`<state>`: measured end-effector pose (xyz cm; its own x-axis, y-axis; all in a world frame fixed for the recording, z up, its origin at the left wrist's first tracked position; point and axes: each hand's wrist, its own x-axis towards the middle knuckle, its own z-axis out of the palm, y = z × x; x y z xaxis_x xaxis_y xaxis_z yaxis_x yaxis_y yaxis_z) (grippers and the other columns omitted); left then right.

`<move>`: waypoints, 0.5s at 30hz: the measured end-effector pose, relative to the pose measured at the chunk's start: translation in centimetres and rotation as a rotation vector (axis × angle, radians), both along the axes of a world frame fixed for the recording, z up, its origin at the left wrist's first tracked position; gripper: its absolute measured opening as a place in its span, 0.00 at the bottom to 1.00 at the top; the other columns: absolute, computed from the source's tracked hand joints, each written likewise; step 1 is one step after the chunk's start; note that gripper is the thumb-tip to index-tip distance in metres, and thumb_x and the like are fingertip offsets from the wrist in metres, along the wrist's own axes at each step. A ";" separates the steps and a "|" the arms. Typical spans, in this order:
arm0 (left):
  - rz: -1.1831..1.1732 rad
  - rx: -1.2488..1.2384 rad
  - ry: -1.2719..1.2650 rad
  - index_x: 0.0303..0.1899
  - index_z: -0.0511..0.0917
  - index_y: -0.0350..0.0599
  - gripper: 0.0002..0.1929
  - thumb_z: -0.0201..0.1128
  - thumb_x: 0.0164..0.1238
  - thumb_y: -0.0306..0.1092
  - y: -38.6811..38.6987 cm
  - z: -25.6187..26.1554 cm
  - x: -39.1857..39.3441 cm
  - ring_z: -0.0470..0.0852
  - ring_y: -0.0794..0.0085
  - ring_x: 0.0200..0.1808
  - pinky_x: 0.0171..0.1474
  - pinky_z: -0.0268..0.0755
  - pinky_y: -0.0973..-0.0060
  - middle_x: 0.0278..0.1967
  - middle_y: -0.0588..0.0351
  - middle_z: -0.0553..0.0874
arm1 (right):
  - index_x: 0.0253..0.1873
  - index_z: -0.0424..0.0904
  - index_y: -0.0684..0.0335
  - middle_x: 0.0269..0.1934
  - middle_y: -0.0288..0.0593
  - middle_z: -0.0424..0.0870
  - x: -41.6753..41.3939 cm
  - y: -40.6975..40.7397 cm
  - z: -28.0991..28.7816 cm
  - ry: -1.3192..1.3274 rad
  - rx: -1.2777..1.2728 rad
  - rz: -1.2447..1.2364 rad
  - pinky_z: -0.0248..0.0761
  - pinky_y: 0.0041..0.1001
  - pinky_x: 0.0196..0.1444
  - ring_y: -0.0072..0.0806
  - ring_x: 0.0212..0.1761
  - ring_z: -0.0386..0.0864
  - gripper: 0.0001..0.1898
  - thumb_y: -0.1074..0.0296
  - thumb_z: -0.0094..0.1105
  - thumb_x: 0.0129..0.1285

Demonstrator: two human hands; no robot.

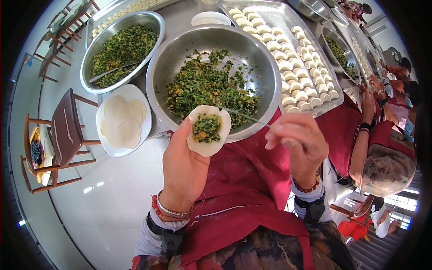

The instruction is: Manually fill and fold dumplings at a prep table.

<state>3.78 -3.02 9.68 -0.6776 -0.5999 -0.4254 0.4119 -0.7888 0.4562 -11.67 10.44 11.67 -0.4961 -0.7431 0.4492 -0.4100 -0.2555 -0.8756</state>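
Observation:
On the fingers of my left hand (189, 168) lies a round dough wrapper (216, 150), its edge under my thumb. A mound of chopped green and yellow filling (206, 128) sits in the wrapper's middle. My right hand (298, 145) grips a thin utensil (244, 117) by its near end; the far tip reaches just past the wrapper's right edge. Both hands are at the near rim of a large steel bowl (156, 55), which holds loose chopped filling (206, 84). Left of the bowl, a white plate (101, 118) carries several overlapping wrappers (123, 125).
A second steel bowl (161, 25) of filling, with a spoon (114, 71) in it, stands at the back left. Rows of folded dumplings (288, 74) lie on a metal tray (283, 17) at the right. Another person's arm (359, 148) is close on the right. A chair (67, 131) stands left.

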 end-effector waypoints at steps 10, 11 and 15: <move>-0.069 -0.032 0.022 0.60 0.69 0.34 0.19 0.41 0.78 0.37 0.4 0.5 -0.1 0.78 0.65 0.58 0.62 0.71 0.66 0.56 0.49 0.78 | 0.42 0.80 0.74 0.37 0.47 0.81 -0.4 -0.7 -0.1 -0.497 0.046 -0.016 0.76 0.21 0.25 0.25 0.27 0.81 0.10 0.72 0.53 0.69; -0.083 -0.022 0.015 0.60 0.68 0.34 0.19 0.41 0.79 0.37 0.5 0.5 -0.1 0.78 0.65 0.58 0.62 0.71 0.66 0.56 0.49 0.78 | 0.42 0.80 0.74 0.37 0.47 0.81 -1.0 -0.9 -0.2 -0.497 0.046 -0.015 0.76 0.21 0.25 0.25 0.27 0.81 0.10 0.72 0.53 0.69; -0.121 -0.004 0.026 0.61 0.68 0.34 0.20 0.40 0.79 0.37 0.6 0.3 0.1 0.77 0.64 0.59 0.64 0.70 0.66 0.57 0.48 0.78 | 0.43 0.80 0.74 0.36 0.46 0.82 -2.3 -0.9 -0.8 -0.856 0.142 0.149 0.77 0.22 0.21 0.25 0.27 0.80 0.13 0.67 0.52 0.71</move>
<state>3.90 -2.39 10.01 -0.7562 -0.5145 -0.4044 0.3256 -0.8318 0.4495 -14.02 9.55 10.83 -0.5136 -0.8474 -0.1347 0.4309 -0.1191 -0.8945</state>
